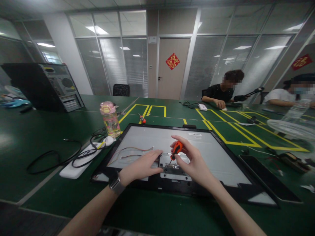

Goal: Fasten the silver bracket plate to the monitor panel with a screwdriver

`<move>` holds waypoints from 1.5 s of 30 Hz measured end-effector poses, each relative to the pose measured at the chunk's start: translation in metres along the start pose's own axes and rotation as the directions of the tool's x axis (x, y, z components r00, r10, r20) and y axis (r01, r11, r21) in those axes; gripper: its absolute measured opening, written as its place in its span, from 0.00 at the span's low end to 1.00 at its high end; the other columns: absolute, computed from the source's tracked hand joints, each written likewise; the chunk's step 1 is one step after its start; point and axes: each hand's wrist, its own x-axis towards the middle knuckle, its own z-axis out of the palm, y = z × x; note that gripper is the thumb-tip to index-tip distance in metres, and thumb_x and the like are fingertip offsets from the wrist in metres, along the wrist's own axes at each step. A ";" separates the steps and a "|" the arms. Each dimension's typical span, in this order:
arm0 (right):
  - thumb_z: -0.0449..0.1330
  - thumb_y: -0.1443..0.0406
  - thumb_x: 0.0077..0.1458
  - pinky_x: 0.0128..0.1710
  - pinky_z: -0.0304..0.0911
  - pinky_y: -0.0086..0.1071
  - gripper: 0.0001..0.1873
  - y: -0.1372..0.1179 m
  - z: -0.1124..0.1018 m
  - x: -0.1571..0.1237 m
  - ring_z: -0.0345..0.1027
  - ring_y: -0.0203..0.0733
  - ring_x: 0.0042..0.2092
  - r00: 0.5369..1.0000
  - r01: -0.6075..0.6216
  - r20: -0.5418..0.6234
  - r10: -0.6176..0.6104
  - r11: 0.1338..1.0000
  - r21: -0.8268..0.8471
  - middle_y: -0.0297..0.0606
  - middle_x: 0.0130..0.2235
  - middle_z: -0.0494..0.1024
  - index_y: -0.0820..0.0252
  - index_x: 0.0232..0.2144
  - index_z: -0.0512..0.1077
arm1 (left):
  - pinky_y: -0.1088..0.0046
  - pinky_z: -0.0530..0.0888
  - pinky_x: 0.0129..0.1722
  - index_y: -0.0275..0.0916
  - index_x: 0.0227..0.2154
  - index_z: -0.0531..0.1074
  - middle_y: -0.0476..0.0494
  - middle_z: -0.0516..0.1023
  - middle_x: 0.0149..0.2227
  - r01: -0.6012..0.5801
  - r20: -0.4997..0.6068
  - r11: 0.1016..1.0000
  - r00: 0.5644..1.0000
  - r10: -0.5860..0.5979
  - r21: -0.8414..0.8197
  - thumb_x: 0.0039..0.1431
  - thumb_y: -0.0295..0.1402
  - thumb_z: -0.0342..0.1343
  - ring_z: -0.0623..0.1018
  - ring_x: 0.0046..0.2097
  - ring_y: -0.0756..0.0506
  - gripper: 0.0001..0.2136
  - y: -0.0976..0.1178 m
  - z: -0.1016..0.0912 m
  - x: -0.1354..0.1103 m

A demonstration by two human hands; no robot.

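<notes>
Right hand (193,160): clamped round an orange-and-black screwdriver (177,148), mid-frame, pointing it down at a metal plate (173,176)!
Left hand (144,163): thumb and fingers apart, at the plate's left end.
Green table (152,209): stretching across the middle and lower frame.
Flat panel (218,157): lying at centre frame, beneath both hands.
Metal plate: set on the panel's near side, just below centre.
Screwdriver: slanted; tip contact, can't tell.

Green table (137,209), yellow tape lines (241,143) on it. Display panel (147,136) lies flat near front edge; white power strip (76,165) and upright bottle (113,123) left, PC tower (36,87) farther left, black slab (268,177) right.
</notes>
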 end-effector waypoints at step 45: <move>0.56 0.72 0.54 0.47 0.69 0.40 0.29 0.000 -0.002 0.000 0.72 0.40 0.41 0.995 -0.073 0.080 0.066 0.994 0.081 0.37 0.41 0.74 0.51 0.57 0.59 | 0.58 0.61 0.62 0.39 0.62 0.57 0.36 0.63 0.63 0.003 0.000 1.000 1.000 -0.003 -0.023 0.60 0.41 0.57 0.65 0.62 0.37 0.30 0.003 -0.002 0.001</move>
